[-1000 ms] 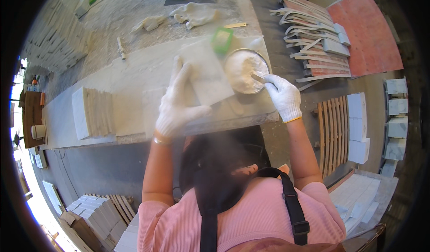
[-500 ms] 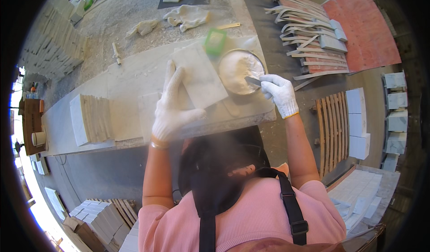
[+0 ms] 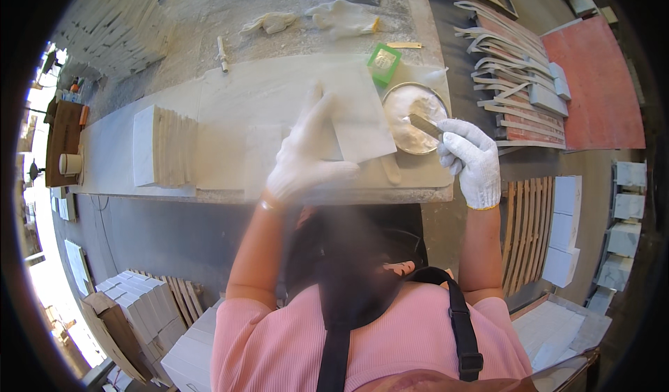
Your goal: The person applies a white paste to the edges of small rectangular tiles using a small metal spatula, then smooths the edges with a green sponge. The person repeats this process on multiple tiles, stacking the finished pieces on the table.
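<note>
My left hand (image 3: pixel 304 156), in a white glove, lies flat with fingers spread on a pale square stone tile (image 3: pixel 362 117) on the workbench (image 3: pixel 230 96). My right hand (image 3: pixel 471 156), also gloved, grips a small scraper (image 3: pixel 424 124) whose blade dips into a round metal bowl (image 3: pixel 412 117) of white paste just right of the tile. A green rectangular sponge block (image 3: pixel 384 63) sits beyond the bowl.
A stack of thin tiles (image 3: pixel 167 148) stands on edge at the bench's left. Crumpled gloves or rags (image 3: pixel 341 17) lie at the back. Stone strips (image 3: pixel 509 64) and a red board (image 3: pixel 599 85) lie to the right, and tile stacks (image 3: pixel 132 315) on the floor.
The view has shifted so the bench sits lower in the picture. My right hand's scraper stays in the bowl, and my left hand keeps pressing the tile.
</note>
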`<state>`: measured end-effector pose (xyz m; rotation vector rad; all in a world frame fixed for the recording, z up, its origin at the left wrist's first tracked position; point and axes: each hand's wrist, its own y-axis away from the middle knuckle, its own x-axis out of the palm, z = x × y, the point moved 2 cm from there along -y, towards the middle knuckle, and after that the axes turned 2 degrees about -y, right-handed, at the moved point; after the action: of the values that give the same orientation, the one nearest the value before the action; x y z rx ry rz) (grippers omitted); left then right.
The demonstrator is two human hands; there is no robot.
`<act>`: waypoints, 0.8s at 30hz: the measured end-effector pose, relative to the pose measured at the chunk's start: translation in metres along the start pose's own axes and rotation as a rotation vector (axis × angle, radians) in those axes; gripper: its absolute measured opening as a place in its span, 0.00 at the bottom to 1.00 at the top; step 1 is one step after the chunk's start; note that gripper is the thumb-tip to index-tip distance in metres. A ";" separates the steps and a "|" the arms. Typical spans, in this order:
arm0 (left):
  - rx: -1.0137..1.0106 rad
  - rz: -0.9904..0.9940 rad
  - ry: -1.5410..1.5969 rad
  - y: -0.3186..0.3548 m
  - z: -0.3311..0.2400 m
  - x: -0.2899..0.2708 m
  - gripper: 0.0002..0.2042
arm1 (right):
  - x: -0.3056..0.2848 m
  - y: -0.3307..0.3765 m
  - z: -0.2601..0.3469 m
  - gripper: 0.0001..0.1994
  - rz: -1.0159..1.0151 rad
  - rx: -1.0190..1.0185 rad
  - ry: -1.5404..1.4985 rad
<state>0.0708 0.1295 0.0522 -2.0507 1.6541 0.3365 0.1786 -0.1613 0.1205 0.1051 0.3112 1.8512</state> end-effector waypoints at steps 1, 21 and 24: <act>0.011 0.000 0.017 0.000 0.000 0.000 0.62 | 0.008 0.002 0.005 0.14 0.022 -0.012 0.016; -0.011 -0.001 0.038 -0.001 -0.002 0.000 0.63 | 0.067 0.011 0.008 0.12 0.158 -0.645 0.506; -0.013 0.001 0.033 -0.001 -0.003 0.000 0.64 | 0.067 0.011 0.009 0.13 0.121 -0.739 0.645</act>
<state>0.0718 0.1283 0.0548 -2.0755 1.6765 0.3167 0.1501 -0.0996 0.1264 -1.0098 0.0385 1.9693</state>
